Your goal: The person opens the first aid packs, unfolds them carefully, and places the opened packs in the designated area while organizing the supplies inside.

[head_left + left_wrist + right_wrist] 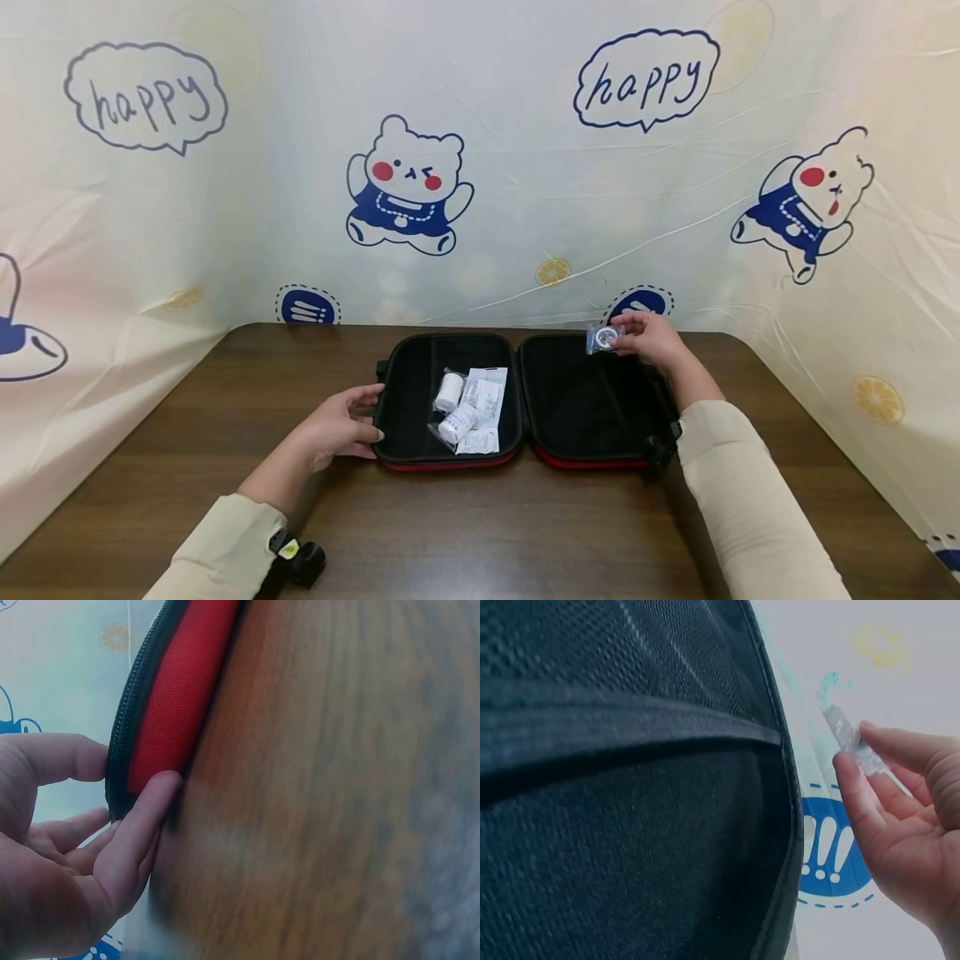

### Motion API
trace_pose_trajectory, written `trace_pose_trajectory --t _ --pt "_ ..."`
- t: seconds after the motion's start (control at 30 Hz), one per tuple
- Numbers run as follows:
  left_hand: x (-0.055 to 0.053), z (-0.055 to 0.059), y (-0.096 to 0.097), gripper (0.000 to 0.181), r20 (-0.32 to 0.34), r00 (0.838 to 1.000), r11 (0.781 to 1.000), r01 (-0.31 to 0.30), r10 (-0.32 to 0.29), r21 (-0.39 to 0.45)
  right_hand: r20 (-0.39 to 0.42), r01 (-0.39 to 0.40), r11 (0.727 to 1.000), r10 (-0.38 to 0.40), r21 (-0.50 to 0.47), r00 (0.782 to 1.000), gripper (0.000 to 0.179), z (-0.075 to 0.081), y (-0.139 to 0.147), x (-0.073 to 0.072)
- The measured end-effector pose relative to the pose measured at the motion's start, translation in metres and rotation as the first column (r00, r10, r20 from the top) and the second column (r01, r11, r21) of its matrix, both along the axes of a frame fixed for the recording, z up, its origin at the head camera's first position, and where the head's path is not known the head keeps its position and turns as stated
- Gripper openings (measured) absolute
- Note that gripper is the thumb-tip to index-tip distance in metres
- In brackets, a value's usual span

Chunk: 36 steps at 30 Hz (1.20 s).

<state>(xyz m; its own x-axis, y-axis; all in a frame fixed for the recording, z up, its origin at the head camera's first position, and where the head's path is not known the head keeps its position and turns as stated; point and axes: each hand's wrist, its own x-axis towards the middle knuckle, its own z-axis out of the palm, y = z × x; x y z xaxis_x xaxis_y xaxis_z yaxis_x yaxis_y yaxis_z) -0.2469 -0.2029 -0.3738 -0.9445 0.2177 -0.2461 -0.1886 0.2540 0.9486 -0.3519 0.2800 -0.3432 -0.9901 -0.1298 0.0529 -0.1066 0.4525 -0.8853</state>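
Observation:
An unzipped black case (pixel 405 400) with red outer sides lies spread flat on the table. My left hand (pixel 341 425) grips the outer edge of its left half, and the left wrist view shows fingertips on the zipper edge and the red side. Above the back of the right half, my right hand (pixel 651 340) pinches a small clear packet (pixel 602 338) with a round, ring-shaped white item inside. In the right wrist view the packet (pixel 844 731) sits between thumb and fingertips, beyond the case rim. Two wrapped white rolls (pixel 450 392) and printed paper packets (pixel 486 396) lie in the left half.
The brown wooden table (pixel 465 533) carries the case near its back edge. A pale curtain (pixel 517 167) with printed bears hangs behind and at both sides. The right half of the case has a mesh pocket (pixel 682 652) with a dark band.

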Motion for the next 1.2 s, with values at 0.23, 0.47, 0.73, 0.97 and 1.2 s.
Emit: trace_pose_trajectory --t 0.23,0.47,0.73,0.97,1.2 --pt "0.001 0.001 0.000 0.080 0.000 1.000 1.000 0.001 -0.001 0.003 -0.053 0.109 0.972 -0.100 0.209 0.994 0.047 -0.003 0.007 -0.001" --pt "0.002 0.002 0.000 0.079 -0.003 1.000 1.000 0.001 -0.001 0.000 -0.057 0.093 0.942 -0.079 0.321 0.995 0.041 -0.001 0.007 -0.004" --pt "0.001 0.001 0.000 0.079 -0.008 1.000 1.000 0.003 -0.003 -0.005 0.033 -0.007 0.928 -0.006 0.373 0.999 0.041 -0.001 0.002 -0.006" --pt "0.001 0.000 0.000 0.080 -0.013 1.000 1.000 0.008 -0.008 0.000 0.144 -0.046 0.967 0.009 0.252 0.989 0.045 0.000 -0.005 -0.008" --pt "0.000 0.000 -0.001 0.080 -0.011 1.000 1.000 0.009 -0.009 -0.003 0.206 -0.047 0.993 0.024 0.112 0.978 0.047 -0.009 -0.008 -0.013"
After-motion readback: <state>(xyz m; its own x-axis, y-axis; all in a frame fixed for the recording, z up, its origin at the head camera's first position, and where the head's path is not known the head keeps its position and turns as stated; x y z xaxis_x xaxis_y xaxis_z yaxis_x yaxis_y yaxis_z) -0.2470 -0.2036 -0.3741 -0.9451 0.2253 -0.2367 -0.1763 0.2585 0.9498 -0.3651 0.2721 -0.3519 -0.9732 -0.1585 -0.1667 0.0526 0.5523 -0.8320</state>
